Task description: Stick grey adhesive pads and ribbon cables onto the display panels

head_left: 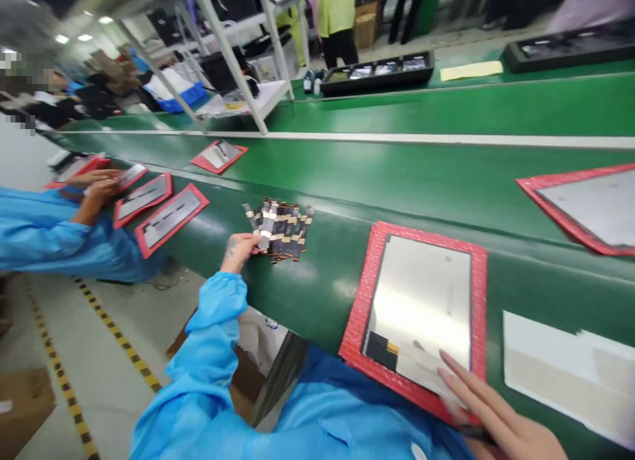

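your right hand (501,420) lay lowest in the frame, at the bottom right, with its fingers (459,374) stretched long and flat, not curled round anything. the tips pressed on the near corner of the panel (421,301), a pale reflective sheet seated in a red tray (362,301) on the green worktop (347,188). whether the thumb gripped the tray's edge could not be told, since the lower edge of the frame cut it off.

your left hand (238,248), out past a blue sleeve (208,354) at centre left, had its fingers closed on the near end of a fanned bundle of flex strips (278,230). the strips spread up and to the right from that grip, their long axes pointing away from you and slightly rightward.

the panel lay to the right of the bundle and lower in the frame, well apart from it, its long axis running away from you with a lean to the right. your right hand was already touching it; your left was the farther one.

at the left of the frame a co-worker's hands (94,185) rested on other red trays (169,215). a white sheet (560,367) lay right of your tray, and black trays (377,73) sat along the upper part.
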`<state>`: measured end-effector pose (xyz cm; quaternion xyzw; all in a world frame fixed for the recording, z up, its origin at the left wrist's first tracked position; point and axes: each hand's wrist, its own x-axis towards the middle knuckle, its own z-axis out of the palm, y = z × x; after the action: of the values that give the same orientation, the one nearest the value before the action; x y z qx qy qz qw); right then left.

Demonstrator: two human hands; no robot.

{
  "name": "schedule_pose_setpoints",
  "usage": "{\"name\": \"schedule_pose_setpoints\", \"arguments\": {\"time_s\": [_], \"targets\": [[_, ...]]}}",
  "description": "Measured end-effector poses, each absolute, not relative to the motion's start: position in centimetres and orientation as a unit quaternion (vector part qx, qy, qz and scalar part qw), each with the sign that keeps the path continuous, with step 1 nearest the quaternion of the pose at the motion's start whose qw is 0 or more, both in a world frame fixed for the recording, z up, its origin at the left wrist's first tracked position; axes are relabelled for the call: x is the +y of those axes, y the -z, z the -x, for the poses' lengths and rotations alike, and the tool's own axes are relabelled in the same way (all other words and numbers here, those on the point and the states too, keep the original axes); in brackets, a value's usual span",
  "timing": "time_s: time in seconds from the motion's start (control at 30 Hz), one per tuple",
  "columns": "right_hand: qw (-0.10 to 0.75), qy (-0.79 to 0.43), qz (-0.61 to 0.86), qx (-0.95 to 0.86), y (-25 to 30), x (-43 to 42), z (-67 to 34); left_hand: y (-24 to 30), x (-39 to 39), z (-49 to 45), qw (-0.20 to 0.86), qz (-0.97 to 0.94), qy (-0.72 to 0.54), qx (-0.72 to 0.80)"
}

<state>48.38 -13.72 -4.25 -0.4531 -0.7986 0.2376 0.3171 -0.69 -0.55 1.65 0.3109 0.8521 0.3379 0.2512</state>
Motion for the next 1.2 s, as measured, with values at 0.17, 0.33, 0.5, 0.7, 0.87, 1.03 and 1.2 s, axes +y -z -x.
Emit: {"name": "schedule_pose_setpoints", "arguments": {"time_s": [0.17,0.33,0.5,0.7,0.87,1.03,1.2], "targets": [[0.374,-0.19,0.53,-0.737,-0.9,-13.8,-49.2,-3.2,-0.9,0.8,0.233,-0.305,-0.401,0.832],[0.436,-0.177,0.525,-0.709,-2.1,-13.0,-48.1,-4.5,-1.5,0.0,0.216,-0.264,-0.462,0.819],[0.449,-0.284,0.537,-0.656,-3.4,-11.2,-45.5,-5.9,-3.8,-2.9,0.162,-0.271,-0.584,0.748],[0.284,-0.531,0.496,-0.626,-5.0,-8.4,-40.8,-5.4,-8.0,-13.6,0.411,-0.423,-0.541,0.6],[0.257,-0.651,0.451,-0.554,-5.4,-6.3,-38.3,-4.4,-8.4,-19.9,0.58,-0.463,-0.444,0.502],[0.262,-0.728,0.444,-0.451,-4.7,-4.7,-37.9,-3.5,-6.6,-20.4,0.593,-0.47,-0.448,0.477],[0.267,-0.715,0.451,-0.464,-3.8,-3.7,-37.3,-2.3,-5.6,-20.1,0.577,-0.466,-0.452,0.495]]}}
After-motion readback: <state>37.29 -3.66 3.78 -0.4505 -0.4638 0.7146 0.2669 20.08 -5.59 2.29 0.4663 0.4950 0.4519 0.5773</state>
